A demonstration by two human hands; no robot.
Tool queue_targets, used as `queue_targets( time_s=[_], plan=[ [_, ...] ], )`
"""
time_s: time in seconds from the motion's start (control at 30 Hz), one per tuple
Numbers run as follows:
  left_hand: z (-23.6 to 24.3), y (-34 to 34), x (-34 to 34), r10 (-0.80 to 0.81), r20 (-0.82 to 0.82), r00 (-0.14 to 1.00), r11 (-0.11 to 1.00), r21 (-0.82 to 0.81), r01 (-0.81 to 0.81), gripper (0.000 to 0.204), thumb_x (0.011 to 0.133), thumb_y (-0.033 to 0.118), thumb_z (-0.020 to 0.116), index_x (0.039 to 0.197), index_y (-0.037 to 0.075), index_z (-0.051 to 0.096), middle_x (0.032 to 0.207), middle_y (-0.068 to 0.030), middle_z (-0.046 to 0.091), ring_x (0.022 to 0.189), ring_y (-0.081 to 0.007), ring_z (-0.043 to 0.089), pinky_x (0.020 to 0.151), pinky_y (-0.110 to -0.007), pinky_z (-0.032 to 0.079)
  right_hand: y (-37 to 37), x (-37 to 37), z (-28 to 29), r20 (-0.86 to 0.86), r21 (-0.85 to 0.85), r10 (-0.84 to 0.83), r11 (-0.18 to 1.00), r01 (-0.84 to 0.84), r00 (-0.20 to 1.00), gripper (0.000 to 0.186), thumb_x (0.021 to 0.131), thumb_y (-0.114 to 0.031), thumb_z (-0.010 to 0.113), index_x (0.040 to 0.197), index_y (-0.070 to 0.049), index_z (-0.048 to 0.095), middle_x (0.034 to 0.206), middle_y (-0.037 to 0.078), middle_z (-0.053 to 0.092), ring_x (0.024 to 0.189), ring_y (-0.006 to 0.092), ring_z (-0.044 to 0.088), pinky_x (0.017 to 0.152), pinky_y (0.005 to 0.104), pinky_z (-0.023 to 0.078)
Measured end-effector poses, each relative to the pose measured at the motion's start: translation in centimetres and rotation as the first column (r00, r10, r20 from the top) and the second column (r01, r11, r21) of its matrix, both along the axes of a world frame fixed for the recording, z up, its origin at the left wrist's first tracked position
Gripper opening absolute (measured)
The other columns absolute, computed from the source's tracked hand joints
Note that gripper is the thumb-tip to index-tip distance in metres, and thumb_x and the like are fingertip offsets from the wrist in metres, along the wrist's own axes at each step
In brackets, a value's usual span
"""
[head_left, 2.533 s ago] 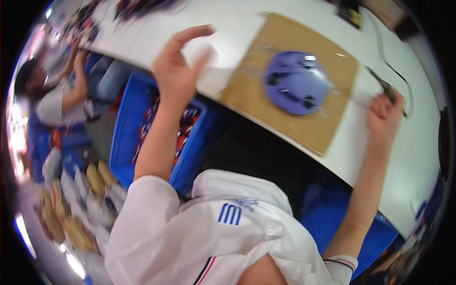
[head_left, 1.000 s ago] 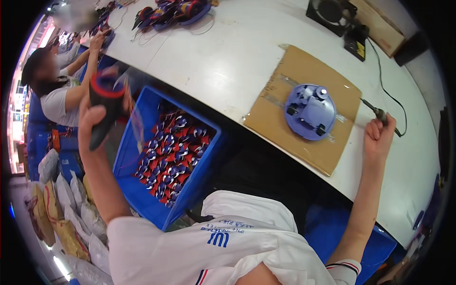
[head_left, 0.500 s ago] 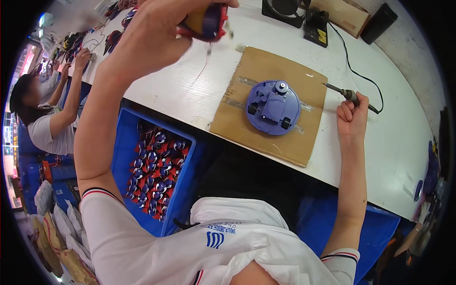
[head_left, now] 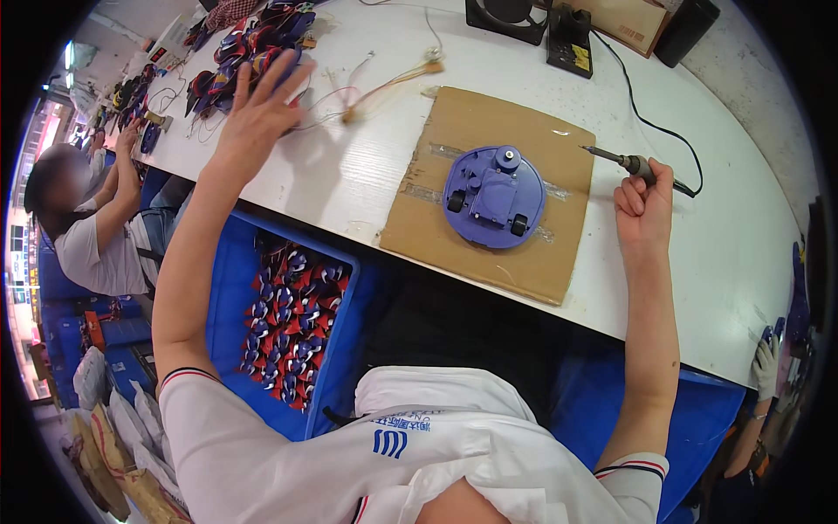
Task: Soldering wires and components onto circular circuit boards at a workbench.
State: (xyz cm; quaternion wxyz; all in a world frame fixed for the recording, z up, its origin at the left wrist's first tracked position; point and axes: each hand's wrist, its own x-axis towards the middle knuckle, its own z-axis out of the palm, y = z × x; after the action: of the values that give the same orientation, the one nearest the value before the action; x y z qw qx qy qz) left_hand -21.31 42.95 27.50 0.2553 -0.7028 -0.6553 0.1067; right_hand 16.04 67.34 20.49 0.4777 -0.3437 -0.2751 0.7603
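- White counter [head_left: 288, 175] spans the top.
- Blue bin [head_left: 229, 288] under its near edge, full of red-blue parts [head_left: 292, 319].
- Brown cardboard [head_left: 476, 249] flat on counter; purple disc [head_left: 494, 196] with two small wheels sits mid-sheet.
- Brown box [head_left: 624, 22] at far edge, small label on its front.
- Pile of red-blue parts [head_left: 253, 44] far left.
- Left hand [head_left: 260, 109] grip open, fingers spread, over wires near pile.
- Right hand [head_left: 644, 205] grip closed on soldering iron [head_left: 615, 158], tip toward disc, apart.
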Motion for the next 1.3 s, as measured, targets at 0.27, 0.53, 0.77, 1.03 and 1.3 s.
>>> queue_targets(
  time_s=[0.27,0.53,0.77,1.03,1.3],
  plan=[
    [-9.0,9.2,2.0,0.091,0.711,0.698,0.855,0.304,-0.421,0.067,0.081,0.046,0.064,0.132,0.005,0.047,0.135,-0.0255,0.042,0.128,-0.0407,0.035,0.107,-0.046,0.027,-0.2,-0.3,0.3,0.01,-0.038,-0.019,0.999,0.019,1.0,0.017,0.088,-0.017,0.052,0.081,-0.002,0.056,0.053,-0.003,0.043,0.036,0.002,0.022,0.035,0.0176,0.017],
    [-8.1,20.6,3.0,0.152,0.806,0.573,0.769,0.268,-0.581,0.044,0.081,0.03,0.066,0.111,-0.001,0.059,0.109,-0.0211,0.057,0.102,-0.0375,0.05,0.091,-0.043,0.042,0.3,-0.6,0.6,0.008,-0.036,-0.022,0.999,0.022,1.0,0.016,0.087,-0.017,0.053,0.083,-0.003,0.057,0.053,-0.003,0.044,0.035,0.0021,0.022,0.034,0.0177,0.017],
    [-7.8,25.8,1.0,0.367,0.695,0.618,0.799,0.105,-0.592,0.023,0.084,0.019,0.059,0.093,-0.002,0.064,0.097,-0.0191,0.059,0.092,-0.0334,0.053,0.082,-0.039,0.046,-0.5,-0.5,0.6,0.062,-0.046,0.008,0.999,-0.005,0.998,0.016,0.088,-0.019,0.052,0.085,-0.004,0.058,0.052,-0.003,0.044,0.035,0.0023,0.023,0.034,0.0176,0.016],
    [-11.6,24.5,1.0,0.005,0.681,0.732,0.81,0.426,-0.402,0.014,0.081,0.01,0.056,0.088,0.002,0.064,0.09,-0.0164,0.06,0.082,-0.0331,0.056,0.076,-0.038,0.048,-1.1,-0.7,0.6,0.082,-0.038,0.046,0.998,-0.043,0.996,0.018,0.089,-0.02,0.051,0.086,-0.004,0.06,0.054,-0.002,0.044,0.036,0.0033,0.024,0.035,0.0175,0.017],
    [-4.7,11.5,10.4,-0.252,0.967,0.025,0.86,0.236,-0.452,0.014,0.084,0.01,0.058,0.088,-0.002,0.062,0.073,-0.0054,0.064,0.064,-0.0137,0.055,0.063,-0.024,0.045,-1.9,-0.8,1.5,0.144,0.304,-0.014,0.952,-0.031,0.99,0.02,0.091,-0.018,0.048,0.087,-0.004,0.061,0.055,0.0,0.043,0.037,0.0038,0.025,0.036,0.0176,0.02]
  ],
)
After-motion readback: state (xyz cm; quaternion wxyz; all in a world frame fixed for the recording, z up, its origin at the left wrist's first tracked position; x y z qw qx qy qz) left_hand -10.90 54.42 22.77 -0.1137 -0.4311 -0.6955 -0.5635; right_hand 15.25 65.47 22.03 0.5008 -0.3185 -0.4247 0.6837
